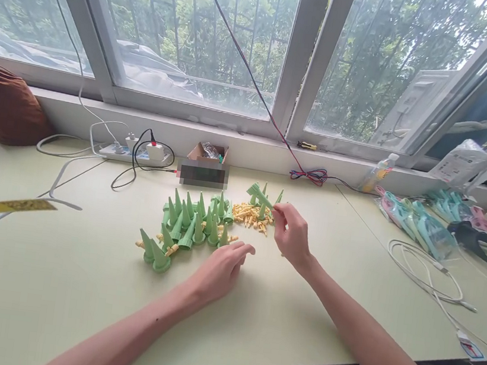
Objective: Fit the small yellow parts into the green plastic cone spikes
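Note:
My right hand pinches a green plastic watering spike by its narrow tip, its wide collar pointing up and left. The spike is raised over a pile of small yellow valve-like pieces. My left hand is low over the table in front of the pile, its fingers bent together; anything between them is hidden. Left of it, several more green spikes stand on their collars, tips up. Yellow pieces stick out from the sides of some, as on the nearest pair.
A small cardboard box and a power strip stand by the window wall. Bagged pastel plastic items, a bottle and a white cable lie to the right. A brown bag is far left. A yellow strip juts in from the left.

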`<state>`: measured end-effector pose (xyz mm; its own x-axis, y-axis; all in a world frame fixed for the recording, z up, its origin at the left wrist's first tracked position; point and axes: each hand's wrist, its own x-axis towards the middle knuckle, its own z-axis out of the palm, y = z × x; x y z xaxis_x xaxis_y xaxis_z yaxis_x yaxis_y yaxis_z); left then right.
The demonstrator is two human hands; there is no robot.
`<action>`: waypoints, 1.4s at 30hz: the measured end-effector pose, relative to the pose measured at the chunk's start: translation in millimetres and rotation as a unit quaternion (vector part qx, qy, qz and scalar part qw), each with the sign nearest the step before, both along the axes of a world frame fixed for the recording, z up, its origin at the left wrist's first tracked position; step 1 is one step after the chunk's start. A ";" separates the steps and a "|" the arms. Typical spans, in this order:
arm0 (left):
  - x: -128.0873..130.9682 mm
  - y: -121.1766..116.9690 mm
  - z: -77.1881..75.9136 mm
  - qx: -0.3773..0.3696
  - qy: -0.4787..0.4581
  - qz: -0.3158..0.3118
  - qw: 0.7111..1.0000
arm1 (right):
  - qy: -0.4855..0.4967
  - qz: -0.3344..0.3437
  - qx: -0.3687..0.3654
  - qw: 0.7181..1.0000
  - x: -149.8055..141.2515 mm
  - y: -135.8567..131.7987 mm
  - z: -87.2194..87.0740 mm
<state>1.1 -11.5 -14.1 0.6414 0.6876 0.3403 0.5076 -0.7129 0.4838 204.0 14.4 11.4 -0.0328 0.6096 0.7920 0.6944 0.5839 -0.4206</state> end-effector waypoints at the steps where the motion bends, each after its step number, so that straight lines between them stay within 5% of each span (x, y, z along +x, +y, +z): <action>1: 0.0 0.2 0.2 -0.001 -0.003 0.004 1.000 | 0.015 -0.007 0.009 1.000 3.3 -3.7 -4.3; 15: -2.5 -0.8 4.8 -0.003 -0.057 0.052 0.997 | 0.152 0.050 -0.134 0.978 -2.3 -16.7 -10.1; 25: 0.7 -4.2 12.2 0.013 -0.107 0.083 0.991 | 0.136 0.069 -0.133 0.979 -5.1 -21.1 -11.1; 42: -0.6 -3.4 14.2 -0.083 -0.013 0.070 0.994 | 0.028 0.117 -0.101 0.988 -5.7 -22.7 -16.6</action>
<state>0.6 -14.9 0.2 0.5285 0.8173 0.2297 0.5818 -0.5457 0.6030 198.4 -8.3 -5.3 -0.1516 0.7365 0.6593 0.5234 0.6256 -0.5785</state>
